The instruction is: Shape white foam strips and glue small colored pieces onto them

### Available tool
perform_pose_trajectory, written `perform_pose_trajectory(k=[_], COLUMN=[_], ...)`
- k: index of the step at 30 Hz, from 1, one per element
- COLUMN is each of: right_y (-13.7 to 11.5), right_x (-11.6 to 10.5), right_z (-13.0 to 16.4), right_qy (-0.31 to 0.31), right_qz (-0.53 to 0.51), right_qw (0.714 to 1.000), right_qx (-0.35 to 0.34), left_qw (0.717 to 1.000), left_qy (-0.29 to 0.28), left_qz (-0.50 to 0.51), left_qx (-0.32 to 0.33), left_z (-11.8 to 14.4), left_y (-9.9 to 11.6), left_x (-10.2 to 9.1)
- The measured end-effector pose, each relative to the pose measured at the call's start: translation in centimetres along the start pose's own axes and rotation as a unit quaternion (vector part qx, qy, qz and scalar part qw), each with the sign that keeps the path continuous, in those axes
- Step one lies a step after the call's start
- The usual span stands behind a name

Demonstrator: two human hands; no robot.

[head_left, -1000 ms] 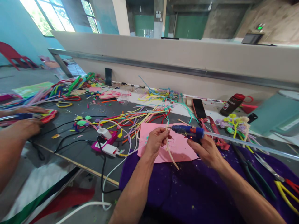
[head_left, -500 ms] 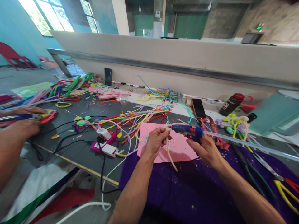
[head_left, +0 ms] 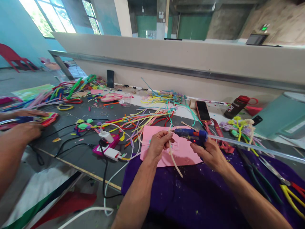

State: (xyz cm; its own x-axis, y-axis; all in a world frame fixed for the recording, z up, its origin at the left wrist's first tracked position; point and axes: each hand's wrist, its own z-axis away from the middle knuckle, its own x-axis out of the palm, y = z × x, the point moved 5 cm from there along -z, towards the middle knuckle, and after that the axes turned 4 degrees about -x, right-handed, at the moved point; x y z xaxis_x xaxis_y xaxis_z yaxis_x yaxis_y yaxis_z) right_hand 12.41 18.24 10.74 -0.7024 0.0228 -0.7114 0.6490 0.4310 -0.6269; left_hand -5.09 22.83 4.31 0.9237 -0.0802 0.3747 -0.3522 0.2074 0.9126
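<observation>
Between its pinched fingers, my left hand (head_left: 159, 144) holds a cream pipe cleaner (head_left: 175, 161), whose long end hangs down past the pink sheet (head_left: 190, 152). A blue hot glue gun (head_left: 189, 133) is gripped in my right hand (head_left: 209, 152), with a small red light glowing on its side. Its nozzle points left and meets or nearly meets the pipe cleaner near my left fingertips. From the back of the gun a long clear glue stick (head_left: 252, 147) sticks out to the right. The pink sheet lies under both hands on a dark purple cloth (head_left: 190, 194).
Pliers (head_left: 254, 175) and scissors (head_left: 274, 171) lie at the right. Bundled pipe cleaners (head_left: 143, 117) spread behind the sheet, near a phone (head_left: 202, 111) and a brown bottle (head_left: 236, 106). A power strip (head_left: 106, 146) with cables sits left. Another person's hands (head_left: 28, 124) work at far left.
Both hands stay almost in place. The loose lower end of the pipe cleaner has shifted slightly right and down.
</observation>
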Motion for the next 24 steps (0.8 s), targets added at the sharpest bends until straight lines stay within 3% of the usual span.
perform_pose_trajectory(k=[7,24], right_y=[0.12,0.03], right_x=[-0.05,0.45], right_z=[-0.12,-0.30], right_qy=[0.007,-0.008], right_qz=[-0.010,-0.083], right_qw=[1.000,0.996], right_qx=[0.010,0.008], left_qw=[0.999,1.000], left_qy=[-0.020,0.001], left_qz=[-0.013,-0.026], left_qx=[-0.031,-0.007], left_z=[0.07,0.05], left_y=[-0.07,-0.04], left_x=[0.23,0.12])
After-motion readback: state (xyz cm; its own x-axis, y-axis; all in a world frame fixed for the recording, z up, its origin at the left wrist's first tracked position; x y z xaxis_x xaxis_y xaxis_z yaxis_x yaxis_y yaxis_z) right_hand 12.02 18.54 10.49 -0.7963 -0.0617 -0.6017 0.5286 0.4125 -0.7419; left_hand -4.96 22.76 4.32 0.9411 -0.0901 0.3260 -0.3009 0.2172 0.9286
